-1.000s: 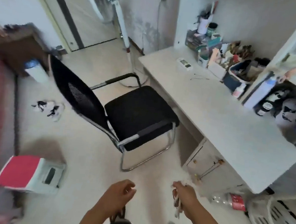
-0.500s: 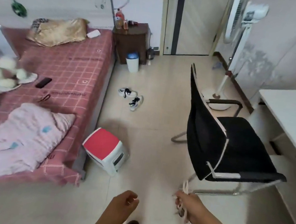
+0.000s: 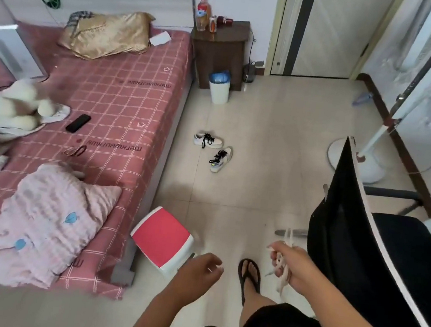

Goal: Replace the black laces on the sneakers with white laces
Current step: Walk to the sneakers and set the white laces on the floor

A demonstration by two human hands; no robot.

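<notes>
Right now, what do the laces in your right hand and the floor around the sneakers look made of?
White laces: soft woven fabric, likely; they bunch and dangle limply from the right hand. Floor: glossy beige tile, with grout lines and sheen around the sneakers.

Glossy pale tiled floor (image 3: 280,122) with faint reflections. Pink checked cloth bedsheet (image 3: 125,100), matt. Shiny gold satin pillow (image 3: 105,33). Dark brown wooden bedside cabinet (image 3: 221,54). Black mesh-fabric chair (image 3: 359,247). Smooth red and white plastic stool (image 3: 163,240). Soft white woven laces (image 3: 282,266).
</notes>
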